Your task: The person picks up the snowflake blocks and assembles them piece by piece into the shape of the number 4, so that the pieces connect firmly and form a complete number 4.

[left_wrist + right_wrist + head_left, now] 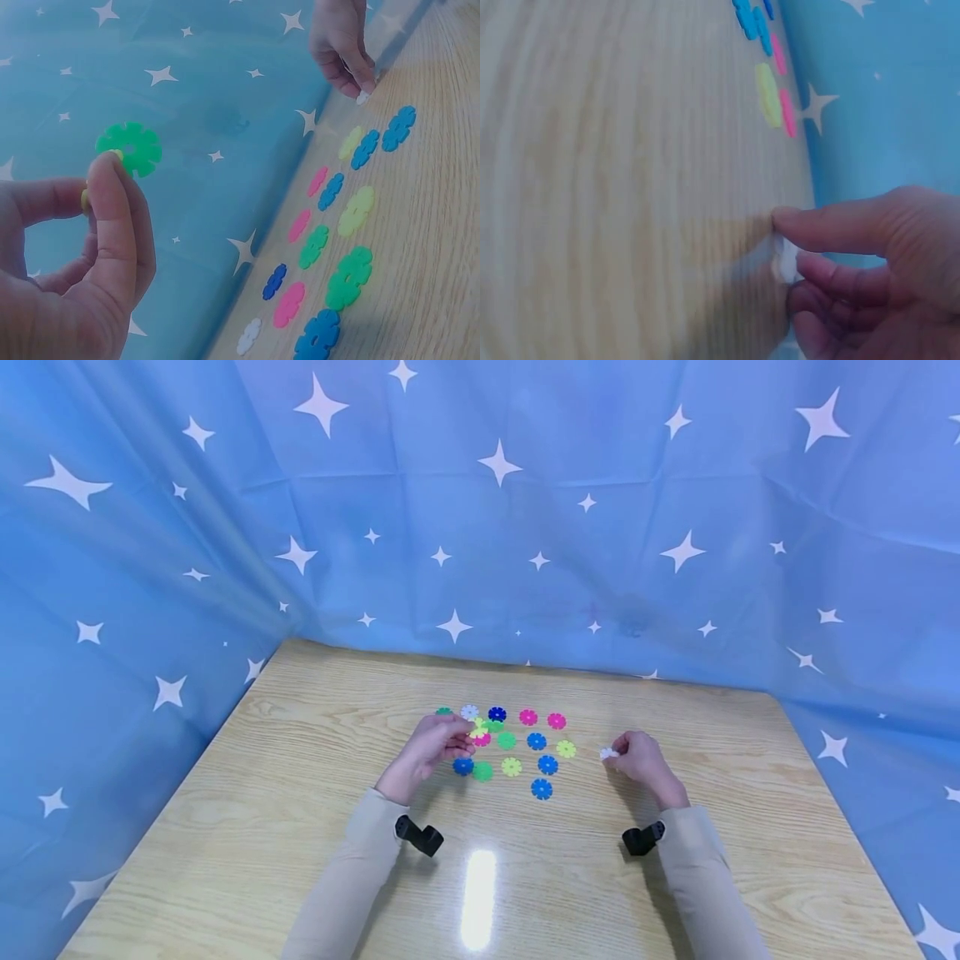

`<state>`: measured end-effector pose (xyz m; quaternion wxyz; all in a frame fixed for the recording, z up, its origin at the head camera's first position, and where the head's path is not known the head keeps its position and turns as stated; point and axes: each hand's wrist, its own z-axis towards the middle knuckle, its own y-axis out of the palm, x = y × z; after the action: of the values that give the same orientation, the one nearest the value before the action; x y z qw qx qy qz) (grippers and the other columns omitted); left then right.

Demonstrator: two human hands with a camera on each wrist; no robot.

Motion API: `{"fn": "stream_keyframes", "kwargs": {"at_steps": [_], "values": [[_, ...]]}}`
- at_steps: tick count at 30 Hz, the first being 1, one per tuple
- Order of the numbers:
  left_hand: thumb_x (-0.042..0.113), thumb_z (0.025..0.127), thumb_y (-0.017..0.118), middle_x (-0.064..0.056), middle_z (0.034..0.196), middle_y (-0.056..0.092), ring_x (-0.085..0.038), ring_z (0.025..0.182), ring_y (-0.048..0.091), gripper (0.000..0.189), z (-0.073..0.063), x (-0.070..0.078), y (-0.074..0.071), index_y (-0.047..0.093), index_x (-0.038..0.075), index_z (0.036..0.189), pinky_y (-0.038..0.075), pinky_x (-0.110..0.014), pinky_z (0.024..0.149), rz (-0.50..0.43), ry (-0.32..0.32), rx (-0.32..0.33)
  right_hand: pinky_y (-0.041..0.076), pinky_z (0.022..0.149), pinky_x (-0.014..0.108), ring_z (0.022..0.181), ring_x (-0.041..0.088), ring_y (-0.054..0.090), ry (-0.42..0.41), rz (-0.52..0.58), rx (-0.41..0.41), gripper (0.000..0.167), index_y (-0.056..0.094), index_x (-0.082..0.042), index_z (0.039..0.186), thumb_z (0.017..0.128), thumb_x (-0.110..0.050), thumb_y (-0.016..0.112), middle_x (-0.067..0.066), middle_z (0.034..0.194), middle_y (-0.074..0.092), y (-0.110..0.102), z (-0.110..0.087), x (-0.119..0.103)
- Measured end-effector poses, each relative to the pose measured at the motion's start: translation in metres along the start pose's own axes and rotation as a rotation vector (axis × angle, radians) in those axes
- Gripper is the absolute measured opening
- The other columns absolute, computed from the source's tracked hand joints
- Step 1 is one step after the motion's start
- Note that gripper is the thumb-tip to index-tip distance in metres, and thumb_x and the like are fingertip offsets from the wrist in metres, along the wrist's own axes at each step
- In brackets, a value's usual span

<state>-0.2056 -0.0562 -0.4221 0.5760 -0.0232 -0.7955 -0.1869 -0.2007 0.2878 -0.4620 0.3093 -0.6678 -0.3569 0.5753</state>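
My left hand (433,745) pinches a yellow notched building disc (477,727) between thumb and fingers, raised above the table. A green notched disc (129,148) stands out past the fingertips and looks joined to the yellow one, whose rim is mostly covered in the left wrist view. Over to the right, my right hand (643,762) grips a white notched disc (786,259) by its edge, low at the tabletop. Its fingers cover part of that disc. Whether the white disc touches the wood, I cannot tell.
Several loose discs lie flat between the hands, among them a blue disc (542,789), a yellow disc (566,749), a pink disc (528,717) and a green disc (483,772). The wooden table (247,827) ends at a blue star-patterned curtain (570,577) behind and at the sides.
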Motion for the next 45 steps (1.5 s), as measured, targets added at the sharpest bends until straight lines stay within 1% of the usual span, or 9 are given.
{"fn": "stream_keyframes", "kwargs": {"at_steps": [4, 8, 13, 17, 22, 26, 30, 38, 45], "values": [[0.003, 0.090, 0.054, -0.004, 0.065, 0.059, -0.010, 0.055, 0.060, 0.005, 0.001, -0.002, -0.001, 0.054, -0.001, 0.086, 0.053, -0.016, 0.054, 0.002, 0.001, 0.001, 0.041, 0.055, 0.027, 0.070, 0.023, 0.048, -0.025, -0.001, 0.009, 0.025, 0.054, 0.006, 0.091, 0.079, -0.007, 0.070, 0.013, 0.080, 0.054, 0.000, 0.000, 0.000], [0.002, 0.090, 0.053, -0.003, 0.064, 0.059, -0.009, 0.055, 0.060, 0.006, 0.001, -0.002, -0.001, 0.054, -0.001, 0.085, 0.052, -0.016, 0.053, -0.005, -0.002, -0.001, 0.040, 0.055, 0.027, 0.068, 0.021, 0.046, -0.051, 0.038, 0.044, 0.024, 0.053, 0.005, 0.091, 0.078, -0.004, 0.071, 0.011, 0.078, 0.052, 0.002, -0.002, 0.001], [0.002, 0.090, 0.053, -0.004, 0.064, 0.058, -0.009, 0.055, 0.060, 0.006, 0.001, -0.002, -0.001, 0.054, -0.001, 0.085, 0.052, -0.015, 0.053, -0.007, -0.003, -0.003, 0.043, 0.054, 0.026, 0.067, 0.019, 0.050, -0.062, 0.117, 0.104, 0.021, 0.056, 0.007, 0.095, 0.079, 0.001, 0.069, 0.011, 0.077, 0.056, 0.006, -0.003, 0.002], [0.002, 0.090, 0.054, -0.004, 0.065, 0.059, -0.010, 0.056, 0.060, 0.006, 0.002, -0.003, -0.001, 0.054, -0.004, 0.088, 0.053, -0.016, 0.054, -0.005, -0.005, -0.008, 0.047, 0.053, 0.022, 0.068, 0.016, 0.053, -0.045, 0.195, 0.142, 0.018, 0.058, 0.008, 0.098, 0.082, 0.003, 0.065, 0.014, 0.081, 0.059, 0.009, -0.004, 0.002], [0.002, 0.089, 0.054, -0.004, 0.064, 0.059, -0.010, 0.055, 0.060, 0.008, 0.002, -0.003, 0.000, 0.054, -0.005, 0.092, 0.053, -0.016, 0.054, -0.002, -0.011, -0.009, 0.053, 0.053, 0.020, 0.065, 0.011, 0.056, -0.021, 0.323, 0.162, 0.022, 0.057, 0.012, 0.104, 0.084, 0.003, 0.063, 0.013, 0.081, 0.060, 0.010, -0.008, -0.008], [0.003, 0.090, 0.054, -0.003, 0.065, 0.059, -0.009, 0.055, 0.060, 0.008, 0.002, -0.004, 0.002, 0.054, -0.005, 0.092, 0.053, -0.016, 0.053, 0.006, -0.010, -0.019, 0.057, 0.058, 0.023, 0.062, 0.008, 0.059, 0.021, 0.457, 0.127, 0.025, 0.055, 0.014, 0.107, 0.086, 0.002, 0.062, 0.009, 0.077, 0.060, 0.010, -0.013, -0.024], [0.003, 0.090, 0.054, -0.004, 0.065, 0.060, -0.009, 0.055, 0.060, 0.007, 0.003, -0.005, 0.003, 0.056, -0.003, 0.088, 0.053, -0.016, 0.054, 0.005, -0.007, -0.031, 0.057, 0.061, 0.023, 0.062, 0.005, 0.059, 0.054, 0.547, 0.092, 0.025, 0.055, 0.015, 0.107, 0.087, 0.001, 0.062, 0.005, 0.076, 0.060, 0.011, -0.019, -0.040], [0.003, 0.089, 0.054, -0.004, 0.064, 0.060, -0.009, 0.054, 0.060, 0.008, 0.004, -0.008, 0.006, 0.057, 0.001, 0.082, 0.053, -0.016, 0.053, 0.000, -0.012, -0.028, 0.059, 0.065, 0.027, 0.063, 0.011, 0.065, 0.027, 0.713, 0.036, 0.026, 0.055, 0.017, 0.105, 0.088, -0.002, 0.062, 0.004, 0.073, 0.062, 0.014, -0.027, -0.069], [0.003, 0.089, 0.055, -0.003, 0.064, 0.059, -0.008, 0.054, 0.060, 0.006, 0.005, -0.011, 0.009, 0.057, 0.000, 0.084, 0.053, -0.016, 0.053, 0.012, -0.019, -0.034, 0.057, 0.061, 0.022, 0.060, 0.011, 0.064, -0.001, 0.838, -0.033, 0.021, 0.055, 0.014, 0.099, 0.090, -0.004, 0.060, 0.002, 0.068, 0.064, 0.018, -0.029, -0.089]]}}
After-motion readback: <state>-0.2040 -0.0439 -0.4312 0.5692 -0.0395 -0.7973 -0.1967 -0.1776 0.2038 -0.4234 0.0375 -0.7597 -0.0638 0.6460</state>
